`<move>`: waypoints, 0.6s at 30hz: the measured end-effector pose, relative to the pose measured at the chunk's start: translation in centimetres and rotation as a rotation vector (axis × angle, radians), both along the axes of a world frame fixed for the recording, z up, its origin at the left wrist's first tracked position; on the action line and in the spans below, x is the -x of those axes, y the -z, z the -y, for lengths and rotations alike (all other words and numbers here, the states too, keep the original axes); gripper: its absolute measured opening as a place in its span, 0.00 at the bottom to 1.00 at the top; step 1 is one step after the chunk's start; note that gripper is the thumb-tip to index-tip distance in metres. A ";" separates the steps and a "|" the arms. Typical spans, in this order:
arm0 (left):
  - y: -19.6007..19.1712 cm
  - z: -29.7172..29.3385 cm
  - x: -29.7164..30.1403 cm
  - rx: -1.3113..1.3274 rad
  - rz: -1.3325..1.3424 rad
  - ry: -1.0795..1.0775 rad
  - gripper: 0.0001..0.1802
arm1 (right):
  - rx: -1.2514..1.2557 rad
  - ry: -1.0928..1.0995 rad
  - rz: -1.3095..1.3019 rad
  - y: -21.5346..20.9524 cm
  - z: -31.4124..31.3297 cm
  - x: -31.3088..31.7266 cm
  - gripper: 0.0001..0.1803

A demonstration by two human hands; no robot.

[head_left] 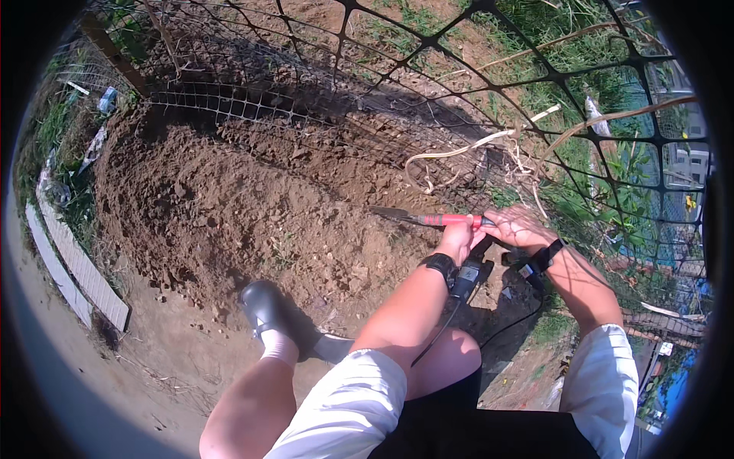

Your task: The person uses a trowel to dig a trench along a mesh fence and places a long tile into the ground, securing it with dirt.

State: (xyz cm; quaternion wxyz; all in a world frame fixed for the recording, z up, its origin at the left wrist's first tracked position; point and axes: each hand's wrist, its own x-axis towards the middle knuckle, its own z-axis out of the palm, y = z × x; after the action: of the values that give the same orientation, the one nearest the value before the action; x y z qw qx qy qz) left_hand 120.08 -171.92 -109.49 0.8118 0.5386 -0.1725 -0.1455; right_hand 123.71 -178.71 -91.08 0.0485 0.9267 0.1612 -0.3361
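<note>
A small hand trowel point(445, 219) with a red handle and a dark, narrow blade points left, held low over the loose soil. My left hand point(456, 242) is closed around the red handle. At the handle's black butt end, my right hand point(514, 228) is closed with its fingers against it; the exact grip is partly hidden. Both wrists carry black straps with small dark boxes and cables. Just beyond the tool lies turned brown soil point(252, 183), heaped and clumpy.
Black plastic mesh point(428, 42) stretches across the far side and right. A pale dry vine point(466, 149) hangs on it near my hands. White boards point(80, 264) lie at the left. My dark shoe point(265, 307) stands at the soil's edge. Grass point(592, 99) grows beyond the mesh.
</note>
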 end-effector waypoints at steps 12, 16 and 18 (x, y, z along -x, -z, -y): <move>-2.3 -3.2 2.8 0.383 -1.345 0.209 0.08 | 0.199 0.132 0.123 4.7 -0.1 6.9 0.20; -1.5 -3.4 1.1 0.462 -1.322 0.274 0.11 | 0.173 -0.017 0.201 3.4 -0.4 4.6 0.21; -0.8 -2.8 1.1 0.459 -1.318 0.288 0.12 | 0.168 -0.035 0.259 2.3 -0.6 4.5 0.21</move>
State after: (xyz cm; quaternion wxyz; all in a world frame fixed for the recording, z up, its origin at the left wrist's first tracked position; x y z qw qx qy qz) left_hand 119.00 -169.11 -108.70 0.8128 0.1258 0.2585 -0.5067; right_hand 119.25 -178.11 -93.36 0.1523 0.9519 0.1413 -0.2254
